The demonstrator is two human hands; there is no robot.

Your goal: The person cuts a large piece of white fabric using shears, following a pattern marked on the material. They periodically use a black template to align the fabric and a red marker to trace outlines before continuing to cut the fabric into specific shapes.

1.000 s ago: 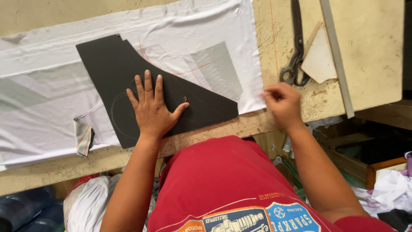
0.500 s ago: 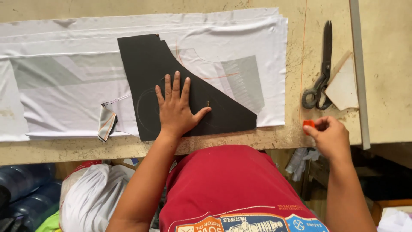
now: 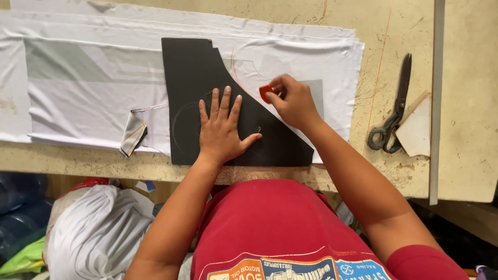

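Left hand presses flat, fingers spread, on a black pattern over white cloth; right hand pinches red chalk at its curved edge.

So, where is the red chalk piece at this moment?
In the head view, the red chalk is pinched in the right hand, against the curved edge of the black pattern, right of the flat left hand.

Bare tabletop lies open at twelve and one o'clock of the dark pattern. At three o'clock, scissors, a card scrap and a long ruler block passage.
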